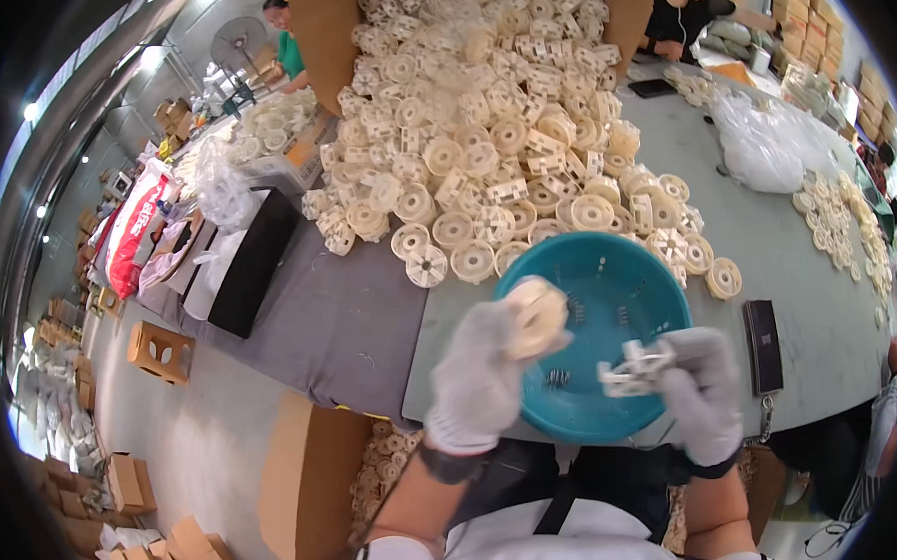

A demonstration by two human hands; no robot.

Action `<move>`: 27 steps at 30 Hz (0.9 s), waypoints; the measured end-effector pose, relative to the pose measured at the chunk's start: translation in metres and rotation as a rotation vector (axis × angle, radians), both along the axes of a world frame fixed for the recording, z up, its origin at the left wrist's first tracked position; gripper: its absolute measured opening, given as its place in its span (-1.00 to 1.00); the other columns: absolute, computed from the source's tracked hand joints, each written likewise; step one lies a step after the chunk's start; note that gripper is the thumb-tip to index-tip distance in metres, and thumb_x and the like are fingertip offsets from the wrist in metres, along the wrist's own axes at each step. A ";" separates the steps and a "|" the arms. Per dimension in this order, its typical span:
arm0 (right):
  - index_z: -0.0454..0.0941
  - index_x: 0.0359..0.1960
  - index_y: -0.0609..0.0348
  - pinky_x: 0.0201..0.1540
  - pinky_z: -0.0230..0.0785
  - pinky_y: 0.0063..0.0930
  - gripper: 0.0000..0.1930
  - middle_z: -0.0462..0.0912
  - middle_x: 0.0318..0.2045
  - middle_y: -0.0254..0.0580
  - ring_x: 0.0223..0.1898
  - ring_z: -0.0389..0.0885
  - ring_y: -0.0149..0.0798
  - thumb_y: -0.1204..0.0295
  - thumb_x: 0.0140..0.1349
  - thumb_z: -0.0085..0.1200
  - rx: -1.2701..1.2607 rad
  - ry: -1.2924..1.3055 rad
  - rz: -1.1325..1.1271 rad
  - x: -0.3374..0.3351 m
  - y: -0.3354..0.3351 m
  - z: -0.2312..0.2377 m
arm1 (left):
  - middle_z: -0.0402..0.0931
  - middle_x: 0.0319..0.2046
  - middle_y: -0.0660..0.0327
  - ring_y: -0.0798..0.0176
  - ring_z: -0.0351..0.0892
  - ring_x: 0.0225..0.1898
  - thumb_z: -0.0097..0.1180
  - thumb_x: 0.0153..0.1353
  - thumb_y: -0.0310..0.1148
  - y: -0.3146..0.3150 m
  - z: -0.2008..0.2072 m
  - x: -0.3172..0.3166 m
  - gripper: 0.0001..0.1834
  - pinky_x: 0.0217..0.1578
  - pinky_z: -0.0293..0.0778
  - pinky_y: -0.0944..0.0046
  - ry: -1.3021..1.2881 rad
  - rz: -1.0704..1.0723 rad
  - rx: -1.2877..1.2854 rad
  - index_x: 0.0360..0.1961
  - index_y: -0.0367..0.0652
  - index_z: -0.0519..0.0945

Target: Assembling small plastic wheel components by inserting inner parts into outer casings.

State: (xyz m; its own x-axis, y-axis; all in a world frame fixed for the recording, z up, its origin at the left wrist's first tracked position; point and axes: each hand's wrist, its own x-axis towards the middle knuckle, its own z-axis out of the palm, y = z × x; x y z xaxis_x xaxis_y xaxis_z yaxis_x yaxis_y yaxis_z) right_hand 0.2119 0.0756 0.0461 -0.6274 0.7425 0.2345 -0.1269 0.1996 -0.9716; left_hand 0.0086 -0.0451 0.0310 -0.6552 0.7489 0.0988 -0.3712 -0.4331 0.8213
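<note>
In the lower centre of the frame, a round cream plastic wheel (536, 316) is held up by the left hand (478, 384), which is covered by a light grey glove. The fingers are closed around the lower edge of the wheel, so the hand is clamped on it and not open. To the right of it, a small white cross-shaped plastic piece (632, 367) is gripped by the right hand (702, 389), also in a grey glove; the fingers are curled tightly on this piece. The two parts are kept a little apart from each other, both above a teal plastic bowl (618, 273) that stands on the grey table (777, 236). A few small metal springs (559, 377) are seen on the bottom of the bowl.

Behind the bowl, in the upper centre of the frame, a big heap of cream plastic parts (481, 108) is spread over the table out of a brown cardboard box (323, 35). A dark flat phone (764, 346) is laid at the right of the bowl. White plastic bags (763, 146) are placed in the upper right. Other people are partly seen at the upper edge of the frame.
</note>
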 end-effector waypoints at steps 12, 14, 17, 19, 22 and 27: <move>0.52 -0.15 0.26 -0.43 0.39 -0.42 -0.84 0.50 -0.53 -0.34 -0.49 0.52 -0.42 0.48 0.31 -0.02 -0.309 -1.079 -0.182 0.274 0.015 -0.073 | 0.57 0.11 0.08 0.06 0.61 0.02 0.14 0.38 -0.29 -0.211 -0.048 -0.041 -0.70 0.08 0.48 0.18 0.834 0.629 -1.461 0.00 -0.29 0.57; 0.53 -0.28 0.28 -0.50 0.38 -0.34 -0.86 0.48 -0.61 -0.27 -0.55 0.51 -0.35 0.44 0.30 0.03 0.240 -1.120 0.156 0.323 0.047 -0.125 | 0.62 0.01 0.07 0.12 0.56 0.13 0.14 0.38 -0.37 -0.160 -0.027 -0.042 -0.78 0.15 0.45 0.20 0.522 0.711 -1.038 -0.05 -0.27 0.64; 0.51 -0.37 0.28 -0.49 0.38 -0.37 -0.84 0.50 -0.61 -0.21 -0.54 0.52 -0.34 0.44 0.35 0.04 0.227 -0.887 -0.241 0.248 0.053 -0.098 | 0.58 0.06 0.02 0.07 0.56 0.15 0.19 0.37 -0.35 -0.086 -0.028 -0.070 -0.74 0.17 0.45 0.24 1.146 0.666 -0.808 0.01 -0.22 0.63; 0.54 -0.30 0.29 -0.39 0.40 -0.48 -0.86 0.54 -0.49 -0.18 -0.47 0.52 -0.41 0.47 0.40 0.01 -0.295 -0.842 -0.198 0.141 0.028 -0.004 | 0.56 0.02 0.05 -0.03 0.56 0.12 0.29 0.22 -0.35 -0.024 -0.027 -0.085 -0.64 0.17 0.46 0.20 1.076 0.729 -0.675 0.03 -0.20 0.59; 0.52 -0.09 0.36 -0.36 0.42 -0.52 -0.86 0.57 -0.40 -0.17 -0.46 0.51 -0.44 0.58 0.39 -0.02 0.036 -0.480 -0.107 0.089 0.024 -0.007 | 0.50 0.10 0.05 -0.06 0.46 0.20 0.29 0.20 -0.17 0.005 -0.027 -0.126 -0.46 0.21 0.40 0.07 1.081 0.624 -0.924 0.14 -0.17 0.49; 0.54 -0.06 0.43 -0.25 0.50 -0.48 -0.79 0.67 -0.35 -0.09 -0.40 0.59 -0.40 0.68 0.30 -0.01 0.138 -0.374 0.022 0.062 0.008 -0.014 | 0.37 0.20 0.07 -0.07 0.26 0.34 0.28 0.14 -0.14 0.017 -0.068 -0.147 -0.44 0.17 0.32 -0.23 1.387 0.461 -1.179 0.15 -0.04 0.46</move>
State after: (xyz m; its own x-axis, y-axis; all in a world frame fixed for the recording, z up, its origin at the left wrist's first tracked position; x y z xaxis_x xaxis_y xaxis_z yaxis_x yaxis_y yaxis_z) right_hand 0.2741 0.0836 0.0322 -0.7036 0.7056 0.0839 0.2247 0.3331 -0.9157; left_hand -0.1382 -0.0276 -0.0371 -0.7163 0.6306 0.2989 0.6978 0.6461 0.3092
